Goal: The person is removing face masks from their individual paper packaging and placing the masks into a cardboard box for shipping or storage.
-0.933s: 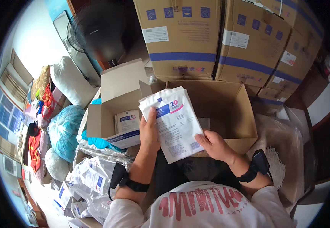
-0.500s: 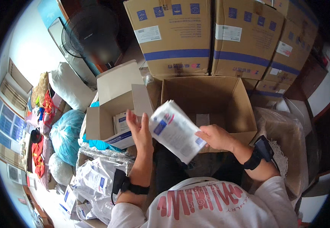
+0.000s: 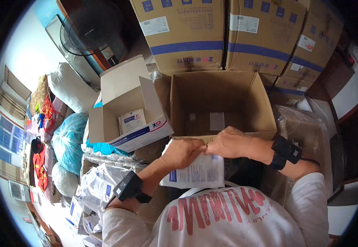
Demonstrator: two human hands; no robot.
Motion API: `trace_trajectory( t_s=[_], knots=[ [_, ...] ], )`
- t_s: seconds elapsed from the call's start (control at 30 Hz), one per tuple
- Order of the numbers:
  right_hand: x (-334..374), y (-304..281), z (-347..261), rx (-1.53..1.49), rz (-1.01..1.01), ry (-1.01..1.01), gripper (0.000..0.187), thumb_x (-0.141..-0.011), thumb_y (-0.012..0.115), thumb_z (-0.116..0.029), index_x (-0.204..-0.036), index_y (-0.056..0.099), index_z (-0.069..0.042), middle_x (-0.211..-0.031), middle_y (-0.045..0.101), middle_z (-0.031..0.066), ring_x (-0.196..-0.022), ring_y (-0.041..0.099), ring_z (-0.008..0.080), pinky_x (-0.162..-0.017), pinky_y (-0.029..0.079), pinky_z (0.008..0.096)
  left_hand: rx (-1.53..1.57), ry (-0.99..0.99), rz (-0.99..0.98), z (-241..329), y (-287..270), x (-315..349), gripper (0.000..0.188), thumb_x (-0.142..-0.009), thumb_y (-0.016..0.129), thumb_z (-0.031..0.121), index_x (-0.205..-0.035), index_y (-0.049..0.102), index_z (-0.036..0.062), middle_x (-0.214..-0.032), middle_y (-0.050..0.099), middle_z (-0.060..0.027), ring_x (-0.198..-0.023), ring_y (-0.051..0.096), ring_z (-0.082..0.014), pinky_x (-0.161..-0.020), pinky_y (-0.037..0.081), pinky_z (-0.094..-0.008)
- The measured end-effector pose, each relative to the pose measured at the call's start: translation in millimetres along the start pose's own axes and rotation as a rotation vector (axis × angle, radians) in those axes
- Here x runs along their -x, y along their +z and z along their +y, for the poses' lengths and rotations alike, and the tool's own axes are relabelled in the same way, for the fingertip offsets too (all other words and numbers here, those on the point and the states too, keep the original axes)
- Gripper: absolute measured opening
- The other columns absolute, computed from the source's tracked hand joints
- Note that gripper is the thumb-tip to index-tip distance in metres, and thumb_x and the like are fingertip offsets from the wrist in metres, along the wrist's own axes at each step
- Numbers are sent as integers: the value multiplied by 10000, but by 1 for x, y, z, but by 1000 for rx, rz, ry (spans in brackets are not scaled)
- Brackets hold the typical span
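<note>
A stack of flat white printed packets (image 3: 198,174) rests close to my chest, tilted toward me. My left hand (image 3: 183,153) and my right hand (image 3: 231,142) meet at its far edge, both closed on it, with the fingertips partly hidden. To the left stands an open white carton (image 3: 142,139) with a blue band, its flaps up and several similar packets (image 3: 132,120) inside. Just beyond my hands is a large open cardboard box (image 3: 210,91); a pale paper piece (image 3: 217,122) lies on its inner surface.
Tall stacked cardboard boxes (image 3: 183,33) block the far side. A black fan (image 3: 92,31) stands at the far left. Loose plastic-wrapped packets (image 3: 98,187) lie at the lower left, near a blue bag (image 3: 69,142). A plastic-lined box (image 3: 311,136) sits at the right.
The packet stack has been drawn closer to my chest and turned straighter. My left hand, earlier empty with raised fingers, has come over to grip it beside my right hand.
</note>
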State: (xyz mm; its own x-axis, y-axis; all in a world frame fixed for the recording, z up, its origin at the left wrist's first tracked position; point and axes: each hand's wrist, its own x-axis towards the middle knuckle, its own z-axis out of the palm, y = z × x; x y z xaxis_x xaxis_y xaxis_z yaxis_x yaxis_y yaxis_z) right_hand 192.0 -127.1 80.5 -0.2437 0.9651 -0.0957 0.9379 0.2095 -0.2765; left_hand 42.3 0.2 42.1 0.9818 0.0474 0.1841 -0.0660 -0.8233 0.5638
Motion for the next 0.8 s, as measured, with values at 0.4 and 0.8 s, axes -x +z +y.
trace_trajectory(
  t_s=[0.4,0.8],
  knots=[
    [-10,-9,-15,380,233,-238,248,-789,508,-284,-659,560,-80,-539,572,77,-514,588,223,-488,461,332,643,-361,356,-49,44,-8,275,-918,390,251,-796,512,38,-689,463,38,-635,404,-47,-555,364,-222],
    [71,-29,-13,187,-33,225,246,-810,525,-321,-739,562,-89,-642,551,101,-607,578,235,-520,448,306,58,-379,705,-21,-33,-46,253,-881,409,232,-785,518,25,-680,527,-180,-672,523,-368,-589,402,-391]
  ],
)
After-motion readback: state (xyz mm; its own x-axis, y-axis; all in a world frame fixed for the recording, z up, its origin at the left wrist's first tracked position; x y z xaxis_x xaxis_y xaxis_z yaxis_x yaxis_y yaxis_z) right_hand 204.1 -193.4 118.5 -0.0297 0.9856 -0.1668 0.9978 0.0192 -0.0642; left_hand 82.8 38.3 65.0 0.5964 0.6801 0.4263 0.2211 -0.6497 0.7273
